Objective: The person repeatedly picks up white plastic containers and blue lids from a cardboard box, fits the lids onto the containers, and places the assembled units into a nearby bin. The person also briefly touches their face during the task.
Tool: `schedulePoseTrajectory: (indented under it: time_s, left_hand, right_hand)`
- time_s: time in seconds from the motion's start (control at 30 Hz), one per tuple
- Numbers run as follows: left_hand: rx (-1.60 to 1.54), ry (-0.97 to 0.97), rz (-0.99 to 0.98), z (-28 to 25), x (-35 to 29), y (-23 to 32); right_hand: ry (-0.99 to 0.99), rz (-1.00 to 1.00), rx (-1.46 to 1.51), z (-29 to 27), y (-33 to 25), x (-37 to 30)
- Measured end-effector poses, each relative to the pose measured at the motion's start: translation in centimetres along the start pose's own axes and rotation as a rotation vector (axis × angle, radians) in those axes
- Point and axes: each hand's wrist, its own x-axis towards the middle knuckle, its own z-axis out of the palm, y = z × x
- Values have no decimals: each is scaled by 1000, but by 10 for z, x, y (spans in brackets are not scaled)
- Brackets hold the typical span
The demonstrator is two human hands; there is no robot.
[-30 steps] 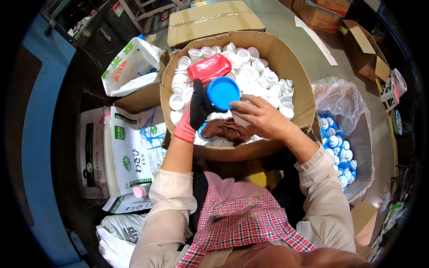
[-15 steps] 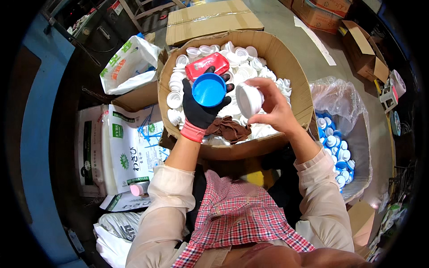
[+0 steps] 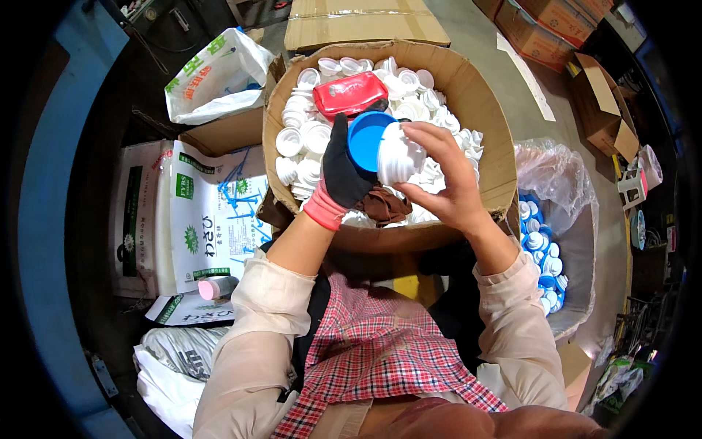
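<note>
A round blue plastic cap sits in my left hand, which wears a black glove with a pink cuff. Between the thumb and fingers of my bare right hand is a white threaded plastic insert. It is tilted against the cap's right side and hides part of it; from here I cannot tell whether it is inside the rim. Below both hands, a cardboard box holds many loose white inserts. A red pouch and a crumpled brown cloth lie on top of them.
To the right, a plastic-lined container holds blue-and-white caps. On the left are a white plastic bag, printed sacks and a pink-topped bottle. A closed carton stands behind the box.
My right hand has brought the white insert left and turned it against the blue cap; the two were apart before. My left hand has shifted slightly right. The whole view has moved a little.
</note>
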Motion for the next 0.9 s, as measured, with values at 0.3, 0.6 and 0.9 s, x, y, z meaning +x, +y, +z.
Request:
schedulePoseTrajectory:
  time_s: [0.3, 0.6, 0.9]
  left_hand:
    - [14, 31, -6, 2, -6, -4]
    - [333, -38, 185, 4, -22, 6]
    - [268, -1, -3, 6, -32, 24]
  right_hand:
    - [-12, -48, -307, 21, 9, -2]
    - [-20, -66, -311, 31, 2, 2]
    - [-24, 403, 359, 29, 25, 4]
